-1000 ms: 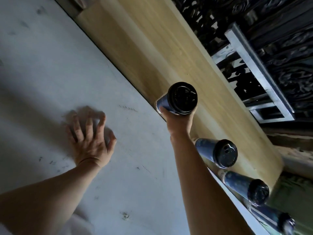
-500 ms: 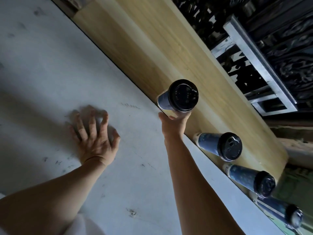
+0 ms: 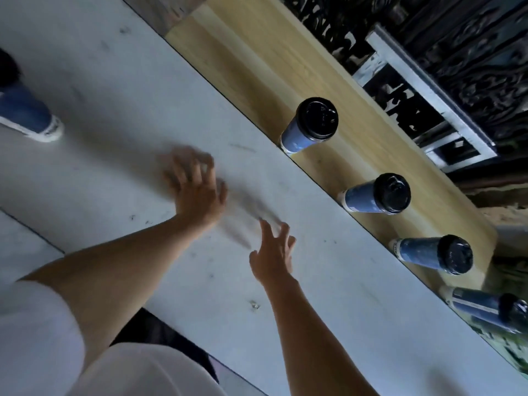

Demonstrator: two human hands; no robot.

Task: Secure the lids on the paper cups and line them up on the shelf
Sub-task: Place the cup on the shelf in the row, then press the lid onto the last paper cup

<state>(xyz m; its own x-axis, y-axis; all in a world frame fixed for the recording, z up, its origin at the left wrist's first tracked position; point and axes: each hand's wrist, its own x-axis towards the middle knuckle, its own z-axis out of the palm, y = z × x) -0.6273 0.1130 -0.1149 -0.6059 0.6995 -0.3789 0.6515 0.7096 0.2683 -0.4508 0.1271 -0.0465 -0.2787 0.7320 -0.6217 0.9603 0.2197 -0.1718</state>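
Several blue paper cups with black lids stand in a row on the light wooden shelf (image 3: 257,52): the newest one (image 3: 310,125) at the left end, a second cup (image 3: 377,195), a third cup (image 3: 434,254) and a fourth cup (image 3: 491,308) partly cut off at the right edge. My right hand (image 3: 273,252) hovers empty over the white surface (image 3: 100,138), fingers spread, well short of the cups. My left hand (image 3: 194,184) is blurred, fingers apart, above the same surface.
Another blue cup (image 3: 27,114) lies at the far left edge on the white surface, partly out of view. Behind the shelf stands dark carved fretwork with a white frame (image 3: 423,90). My white sleeve (image 3: 37,332) fills the lower left.
My right hand has let go of the cup, which stands on the shelf, and has drawn back toward me. My left hand has lifted off the surface and moved right. The view has tilted down.
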